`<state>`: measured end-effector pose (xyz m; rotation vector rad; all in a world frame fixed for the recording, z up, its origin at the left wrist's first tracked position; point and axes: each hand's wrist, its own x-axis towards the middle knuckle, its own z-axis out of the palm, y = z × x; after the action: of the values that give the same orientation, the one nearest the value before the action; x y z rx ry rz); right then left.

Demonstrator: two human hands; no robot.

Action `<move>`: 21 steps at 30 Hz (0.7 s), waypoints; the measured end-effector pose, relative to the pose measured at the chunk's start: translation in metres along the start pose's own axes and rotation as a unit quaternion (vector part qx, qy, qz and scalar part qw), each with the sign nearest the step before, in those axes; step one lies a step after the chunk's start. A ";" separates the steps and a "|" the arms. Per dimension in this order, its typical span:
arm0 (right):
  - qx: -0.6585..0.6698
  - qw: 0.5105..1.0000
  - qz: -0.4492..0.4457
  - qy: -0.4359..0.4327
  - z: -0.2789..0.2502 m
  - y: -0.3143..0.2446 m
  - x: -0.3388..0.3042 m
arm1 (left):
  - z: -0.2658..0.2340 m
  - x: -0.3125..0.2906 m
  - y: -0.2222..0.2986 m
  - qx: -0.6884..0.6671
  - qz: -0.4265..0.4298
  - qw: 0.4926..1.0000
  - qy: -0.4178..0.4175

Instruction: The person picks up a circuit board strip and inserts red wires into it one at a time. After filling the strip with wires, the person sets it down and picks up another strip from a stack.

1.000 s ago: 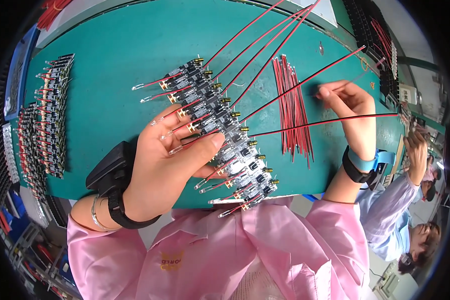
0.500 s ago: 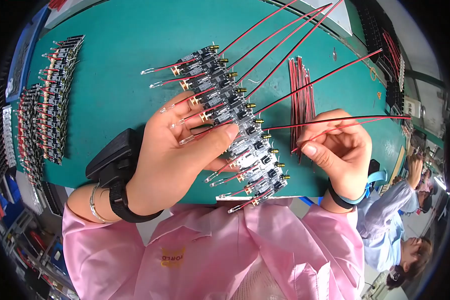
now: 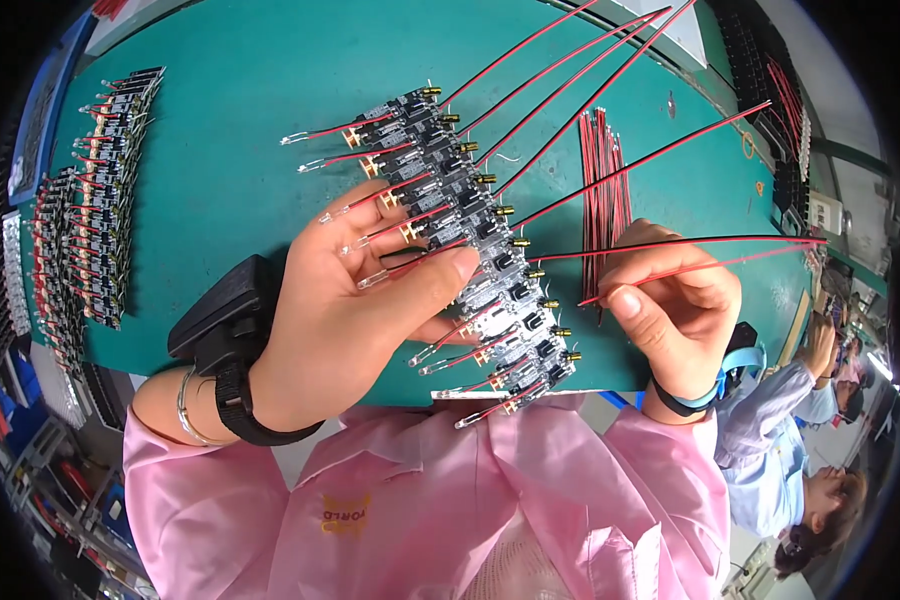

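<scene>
Over green table (image 3: 270, 70) | left hand (image 3: 335, 320) pinches circuit-board strip (image 3: 460, 185) midway, thumb on top | right hand (image 3: 678, 300) pinches red wire (image 3: 750, 258), tip toward strip

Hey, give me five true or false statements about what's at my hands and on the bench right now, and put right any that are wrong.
1. The left hand holds a strip of circuit boards. True.
2. The right hand pinches a red wire. True.
3. No wires lead off the strip. False: several long red-and-black wires run from its right-hand edge.
4. A bundle of loose wires lies on the green table. True.
5. The other boards all lie at the table's right end. False: rows of more boards lie at its left side.
</scene>
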<state>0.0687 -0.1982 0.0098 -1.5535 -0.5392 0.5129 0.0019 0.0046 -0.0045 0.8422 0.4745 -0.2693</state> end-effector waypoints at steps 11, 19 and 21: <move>-0.071 0.996 -0.054 -0.013 0.005 0.005 0.004 | -0.001 0.000 -0.001 0.025 -0.004 1.000 -0.004; -0.100 0.994 -0.032 0.005 0.014 0.007 0.002 | 0.000 -0.001 0.001 0.019 -0.010 1.000 -0.004; -0.110 0.994 -0.006 0.021 0.015 0.005 0.001 | 0.000 -0.001 0.001 0.020 -0.009 1.000 -0.005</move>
<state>0.0604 -0.1855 0.0044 -1.7651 -0.5890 0.4213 0.0013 0.0056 -0.0034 0.8762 0.4689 -0.3007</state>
